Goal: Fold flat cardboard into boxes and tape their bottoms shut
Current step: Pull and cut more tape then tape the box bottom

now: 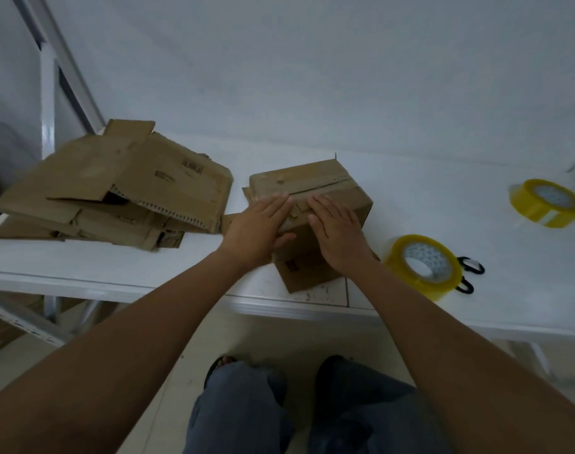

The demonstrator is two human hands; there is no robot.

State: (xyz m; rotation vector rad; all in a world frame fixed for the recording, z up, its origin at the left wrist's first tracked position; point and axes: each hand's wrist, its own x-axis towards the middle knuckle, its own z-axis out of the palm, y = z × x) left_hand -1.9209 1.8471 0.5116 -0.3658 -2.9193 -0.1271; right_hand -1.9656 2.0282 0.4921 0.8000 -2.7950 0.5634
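A folded brown cardboard box (315, 186) stands bottom-up near the table's front edge, its two bottom flaps meeting along a seam. My left hand (258, 224) lies flat on the near left part of the top, fingers straight, thumb against the box's side. My right hand (336, 229) presses flat on the near right part, fingers straight and pointing away from me. A pile of flat cardboard sheets (115, 188) lies on the table's left part. Two rolls of yellowish clear tape sit to the right, one close (422, 267) and one farther off (546, 203).
Black-handled scissors (469, 273) lie partly hidden behind the near tape roll. The white table (427, 198) stands against a white wall. A metal frame (48, 132) rises at the left. My legs and sandalled feet show below the table's edge.
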